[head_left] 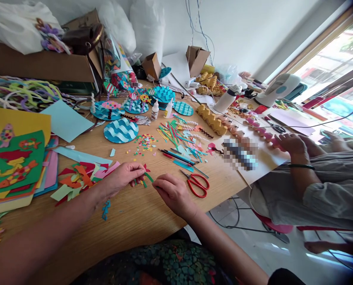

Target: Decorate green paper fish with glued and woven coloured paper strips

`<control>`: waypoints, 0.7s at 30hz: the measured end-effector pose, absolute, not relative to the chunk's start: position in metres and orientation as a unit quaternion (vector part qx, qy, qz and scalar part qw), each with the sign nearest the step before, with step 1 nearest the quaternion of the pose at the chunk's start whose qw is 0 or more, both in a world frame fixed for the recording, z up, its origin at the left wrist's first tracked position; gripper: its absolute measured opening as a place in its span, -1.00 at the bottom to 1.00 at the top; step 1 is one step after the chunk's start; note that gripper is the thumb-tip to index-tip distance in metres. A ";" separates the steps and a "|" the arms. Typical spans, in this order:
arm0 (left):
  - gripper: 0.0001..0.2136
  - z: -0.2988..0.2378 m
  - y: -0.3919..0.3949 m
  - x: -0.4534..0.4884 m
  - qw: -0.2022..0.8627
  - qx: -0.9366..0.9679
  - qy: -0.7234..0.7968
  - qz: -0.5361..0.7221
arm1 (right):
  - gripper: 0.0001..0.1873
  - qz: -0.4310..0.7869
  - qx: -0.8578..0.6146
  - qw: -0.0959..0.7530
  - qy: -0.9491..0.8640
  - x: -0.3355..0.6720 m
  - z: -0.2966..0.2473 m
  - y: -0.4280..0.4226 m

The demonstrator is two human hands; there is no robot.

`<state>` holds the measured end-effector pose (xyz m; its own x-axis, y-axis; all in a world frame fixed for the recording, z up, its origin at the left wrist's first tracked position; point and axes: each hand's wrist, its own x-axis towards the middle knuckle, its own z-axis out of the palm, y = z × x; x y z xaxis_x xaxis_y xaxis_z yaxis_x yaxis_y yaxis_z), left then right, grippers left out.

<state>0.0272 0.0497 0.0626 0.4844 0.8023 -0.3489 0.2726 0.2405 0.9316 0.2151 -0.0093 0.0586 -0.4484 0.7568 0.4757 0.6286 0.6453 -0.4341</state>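
Between my two hands stretches a narrow green paper strip (pixel 149 177). My left hand (pixel 127 175) pinches one end of it, and a small red paper piece (pixel 146 168) shows by those fingertips. My right hand (pixel 174 194) is closed at the strip's other end, thumb and finger pressed together. Red-handled scissors (pixel 197 184) lie on the table just right of my right hand, blades toward the pencils. Beyond my hands are scattered small paper dots (pixel 148 143) and several dark pencils (pixel 179 156). A curled blue paper piece (pixel 105 209) lies below my left wrist.
Paper scraps (pixel 81 176) and stacked coloured sheets (pixel 50 168) lie at left. Round blue wave-decorated discs (pixel 121 130) and glue bottles (pixel 154 111) stand farther back. At right, another person's hand (pixel 292 143) touches pink egg-carton pieces (pixel 265 134) on the wooden table (pixel 224 189).
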 end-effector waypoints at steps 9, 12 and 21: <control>-0.81 0.036 0.090 0.023 0.415 0.741 0.481 0.218 | -0.80 0.110 -0.448 0.229 -0.857 0.214 0.034 0.014; -0.83 0.034 0.094 0.021 0.376 0.761 0.486 0.209 | -0.82 0.113 -0.456 0.195 -0.861 0.210 0.031 0.016; -0.87 0.028 0.095 0.017 0.288 0.811 0.471 0.191 | -0.81 0.105 -0.447 0.181 -0.869 0.206 0.028 0.017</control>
<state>0.0174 0.0946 0.0282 0.4825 0.8750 0.0391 0.6551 -0.3902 0.6471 0.2060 0.0174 0.0276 -0.5341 0.8159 0.2213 0.7396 0.5778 -0.3451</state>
